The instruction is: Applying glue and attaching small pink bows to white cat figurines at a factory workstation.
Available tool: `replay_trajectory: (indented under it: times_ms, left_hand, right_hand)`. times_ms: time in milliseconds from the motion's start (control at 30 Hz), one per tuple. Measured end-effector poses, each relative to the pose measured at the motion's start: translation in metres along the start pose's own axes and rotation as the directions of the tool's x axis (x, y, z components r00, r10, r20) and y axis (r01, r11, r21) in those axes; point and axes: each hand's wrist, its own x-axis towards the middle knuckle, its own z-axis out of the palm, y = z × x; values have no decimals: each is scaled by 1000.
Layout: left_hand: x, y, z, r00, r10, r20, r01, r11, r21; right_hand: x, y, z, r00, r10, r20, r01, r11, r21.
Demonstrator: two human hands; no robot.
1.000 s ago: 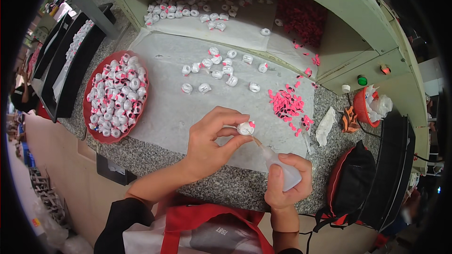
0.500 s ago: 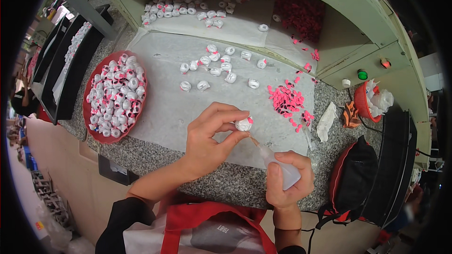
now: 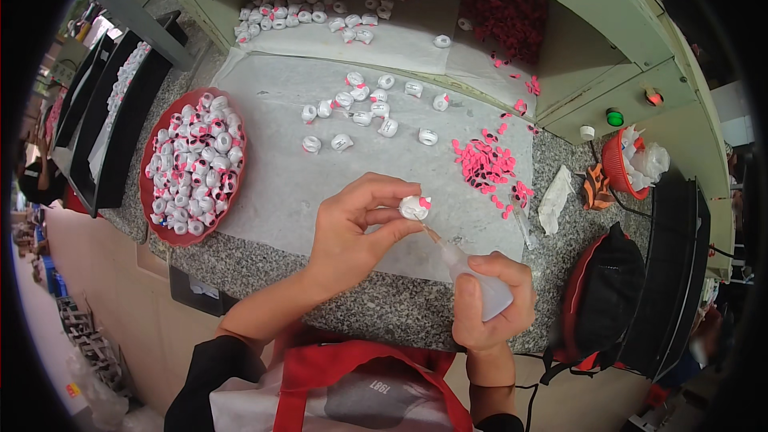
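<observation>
Above the table (image 3: pixel 352 326), the left hand (image 3: pixel 349 228) pinches a white piece (image 3: pixel 413 209); the right hand (image 3: pixel 507 322) clasps a bottle (image 3: pixel 491 296): oversqueezing risks drips.

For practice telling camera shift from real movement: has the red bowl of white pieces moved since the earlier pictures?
No. The red bowl sits at the same place by the left edge of the white sheet; the view itself shifted slightly.
</observation>
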Motion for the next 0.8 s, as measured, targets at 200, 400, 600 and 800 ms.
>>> replay_trajectory:
  times_ms: [200,400,600,800]
  left_hand:
    - [2,11,-3,980,-191,62,197,973,-117]
    - [2,8,-3,978,-201,49,206,969,-137]
    - [2,7,-4,985,-168,40,172,974,-147]
    - [2,4,0,994,-107,35,111,984,-138]
  right_hand:
    - [-6,-3,2,989,122,-84,-122,992,7]
    - [3,4,-1,997,-75,-31,73,996,-45]
    - [4,4,-4,997,-69,-19,67,995,-76]
    - [3,1,-3,1000,-15,-12,14,999,-29]
